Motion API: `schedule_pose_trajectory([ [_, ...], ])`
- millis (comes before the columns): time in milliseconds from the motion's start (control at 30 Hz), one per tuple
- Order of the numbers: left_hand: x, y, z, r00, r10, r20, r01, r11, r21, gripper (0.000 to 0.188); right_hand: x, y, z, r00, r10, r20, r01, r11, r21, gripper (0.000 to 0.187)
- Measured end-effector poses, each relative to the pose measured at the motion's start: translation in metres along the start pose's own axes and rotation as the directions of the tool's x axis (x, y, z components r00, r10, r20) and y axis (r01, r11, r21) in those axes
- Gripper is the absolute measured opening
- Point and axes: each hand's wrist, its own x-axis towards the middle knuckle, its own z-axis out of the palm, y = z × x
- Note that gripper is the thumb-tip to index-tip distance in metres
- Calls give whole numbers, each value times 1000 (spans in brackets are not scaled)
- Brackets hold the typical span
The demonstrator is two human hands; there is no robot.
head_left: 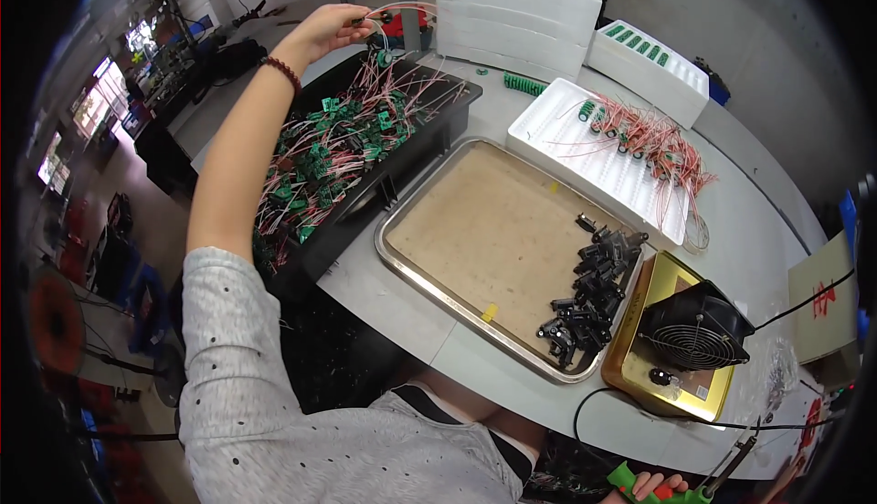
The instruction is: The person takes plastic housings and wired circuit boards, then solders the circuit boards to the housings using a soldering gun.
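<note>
My left hand reaches out over the far end of a black bin. Its fingers are closed on thin white and red wires, and a small green circuit board hangs just below. Many wired green circuit boards lie tangled in the bin. At the lower right edge my right hand is wrapped round the green handle of a soldering iron, whose metal part points up and right. Part of this hand is cut off by the frame.
A metal-rimmed tray holds black plastic parts along its right side. Behind it sits a white foam tray with wired coils. A black fan rests on a gold box. White foam blocks stand behind.
</note>
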Motion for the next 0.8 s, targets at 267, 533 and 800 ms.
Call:
schedule_pose_trajectory([
  [267, 56, -143, -56, 943, -290, -164, 288, 957, -41, 13, -1, -4, 13, 999, -46, 1, 46, 997, -62, 50],
  [533, 21, -146, -35, 864, -94, -495, 499, 296, 815, 33, -4, -9, 13, 998, -61, 2, 61, 993, -100, 49],
  [800, 21, -51, 27, 916, 261, -304, 234, 267, 935, 28, -3, -3, 9, 997, -35, -65, 28, 994, -103, 45],
])
